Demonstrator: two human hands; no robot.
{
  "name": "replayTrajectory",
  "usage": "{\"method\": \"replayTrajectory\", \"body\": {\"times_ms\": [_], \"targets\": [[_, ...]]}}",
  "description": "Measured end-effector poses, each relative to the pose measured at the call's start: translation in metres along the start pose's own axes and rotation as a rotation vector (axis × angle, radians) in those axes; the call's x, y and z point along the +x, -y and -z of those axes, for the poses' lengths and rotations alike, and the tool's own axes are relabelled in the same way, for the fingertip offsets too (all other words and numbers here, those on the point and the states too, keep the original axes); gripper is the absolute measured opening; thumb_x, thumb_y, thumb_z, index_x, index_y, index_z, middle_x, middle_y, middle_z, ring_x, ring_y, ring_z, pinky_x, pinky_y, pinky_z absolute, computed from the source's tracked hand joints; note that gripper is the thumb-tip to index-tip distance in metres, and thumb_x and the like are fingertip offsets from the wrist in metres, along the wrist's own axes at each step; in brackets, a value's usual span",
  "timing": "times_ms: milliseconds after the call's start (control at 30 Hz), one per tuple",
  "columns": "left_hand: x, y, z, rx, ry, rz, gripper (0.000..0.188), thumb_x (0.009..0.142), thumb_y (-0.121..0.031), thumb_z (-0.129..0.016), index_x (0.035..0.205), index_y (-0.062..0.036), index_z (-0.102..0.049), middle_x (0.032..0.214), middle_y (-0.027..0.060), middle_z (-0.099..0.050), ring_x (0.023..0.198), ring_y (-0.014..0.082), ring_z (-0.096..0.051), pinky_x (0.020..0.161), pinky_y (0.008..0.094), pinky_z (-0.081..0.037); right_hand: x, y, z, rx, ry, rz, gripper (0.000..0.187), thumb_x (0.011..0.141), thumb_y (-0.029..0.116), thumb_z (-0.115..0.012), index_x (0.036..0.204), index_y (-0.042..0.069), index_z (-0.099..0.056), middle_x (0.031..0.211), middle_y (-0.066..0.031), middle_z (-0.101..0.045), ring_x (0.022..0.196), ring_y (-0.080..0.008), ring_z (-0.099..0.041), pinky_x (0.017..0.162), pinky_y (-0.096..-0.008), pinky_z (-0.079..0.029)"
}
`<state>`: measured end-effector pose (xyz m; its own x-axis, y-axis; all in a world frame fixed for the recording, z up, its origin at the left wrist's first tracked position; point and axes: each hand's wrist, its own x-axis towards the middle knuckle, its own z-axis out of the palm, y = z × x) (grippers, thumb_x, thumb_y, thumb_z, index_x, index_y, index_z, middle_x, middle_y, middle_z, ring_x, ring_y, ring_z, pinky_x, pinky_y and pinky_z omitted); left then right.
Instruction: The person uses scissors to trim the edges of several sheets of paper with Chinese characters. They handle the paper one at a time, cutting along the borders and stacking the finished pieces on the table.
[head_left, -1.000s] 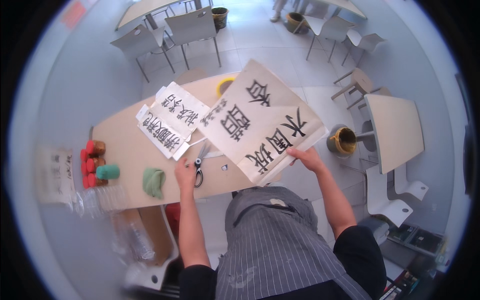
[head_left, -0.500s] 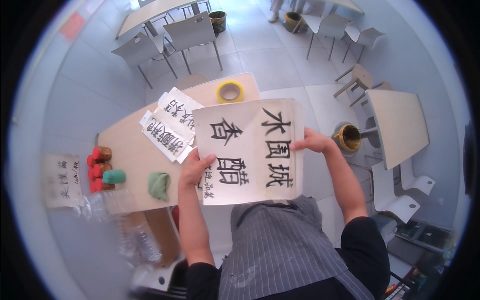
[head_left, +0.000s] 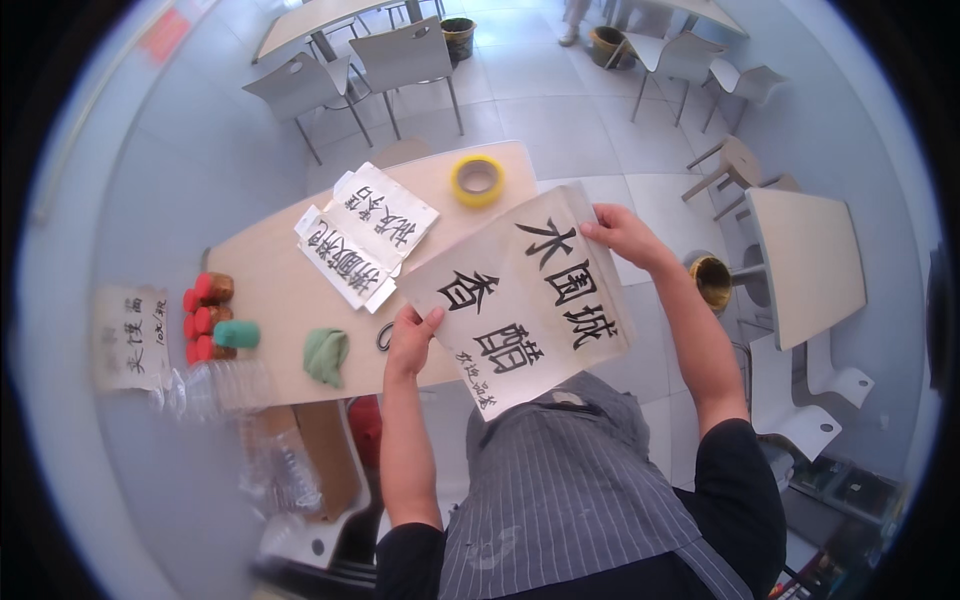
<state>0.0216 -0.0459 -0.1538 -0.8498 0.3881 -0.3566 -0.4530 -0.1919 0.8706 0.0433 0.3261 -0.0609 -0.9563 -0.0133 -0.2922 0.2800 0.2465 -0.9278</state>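
Tiled room with grey chairs (head_left: 400,60); wooden surface (head_left: 270,290) is carrying tape roll (head_left: 478,180), paper sheets (head_left: 365,235), green cloth (head_left: 326,354). Left hand (head_left: 412,338) and right hand (head_left: 622,234) are both gripping lettered poster (head_left: 525,300) above surface edge.

Matt white paper sheet (head_left: 525,300) between both hands; beyond the left hand (head_left: 412,338), smooth matt wood-look tabletop (head_left: 270,290), glossy yellow tape roll (head_left: 477,180).

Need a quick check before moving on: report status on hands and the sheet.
Left hand and right hand both gripping the white lettered sheet, held up above the table. Paper stack, yellow tape roll and green cloth lie on it, untouched.
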Motion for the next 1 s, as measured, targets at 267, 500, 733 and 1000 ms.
{"method": "replayTrajectory", "body": {"times_ms": [267, 500, 733, 1000], "targets": [[-0.001, -0.006, -0.006, 0.132, 0.072, -0.041, 0.042, 0.08, -0.005, -0.068, 0.118, 0.0028, -0.053, 0.107, 0.0093, -0.063, 0.094, 0.0156, -0.059, 0.082, 0.0287, -0.048, 0.027, 0.017, -0.009, -0.108, -0.131, 0.021, 0.029, 0.088, 0.015, -0.055, 0.112, -0.001, -0.057, 0.095, -0.0105, -0.064, 0.087, -0.0163, -0.06, 0.082, -0.0313, -0.046], [-0.011, 0.019, -0.002, 0.06, 0.104, 0.019, 0.046, 0.079, -0.009, -0.07, 0.121, 0.0006, -0.053, 0.105, 0.007, -0.063, 0.094, 0.0152, -0.059, 0.078, 0.0282, -0.048, 0.035, 0.043, -0.021, -0.315, -0.111, 0.095, 0.027, 0.088, 0.013, -0.055, 0.111, -0.001, -0.057, 0.095, -0.0099, -0.065, 0.087, -0.0176, -0.06, 0.082, -0.0325, -0.046], [-0.026, 0.056, -0.001, 0.147, 0.041, 0.132, 0.035, 0.082, -0.017, -0.069, 0.112, -0.0006, -0.061, 0.096, 0.0054, -0.065, 0.086, 0.0133, -0.059, 0.074, 0.0287, -0.048, 0.052, 0.035, -0.035, -0.454, 0.081, 0.041, 0.025, 0.087, 0.012, -0.056, 0.108, -0.001, -0.058, 0.094, -0.0112, -0.064, 0.087, -0.0179, -0.06, 0.081, -0.0333, -0.046], [-0.011, 0.082, 0.028, 0.191, -0.432, 0.072, 0.028, 0.086, -0.023, -0.064, 0.102, -0.0002, -0.059, 0.089, 0.0053, -0.064, 0.085, 0.0151, -0.06, 0.072, 0.0298, -0.049, 0.095, -0.038, -0.061, -0.463, -0.024, -0.007, 0.027, 0.086, 0.012, -0.057, 0.108, -0.003, -0.057, 0.095, -0.0148, -0.064, 0.087, -0.0224, -0.06, 0.08, -0.0339, -0.046]]}}
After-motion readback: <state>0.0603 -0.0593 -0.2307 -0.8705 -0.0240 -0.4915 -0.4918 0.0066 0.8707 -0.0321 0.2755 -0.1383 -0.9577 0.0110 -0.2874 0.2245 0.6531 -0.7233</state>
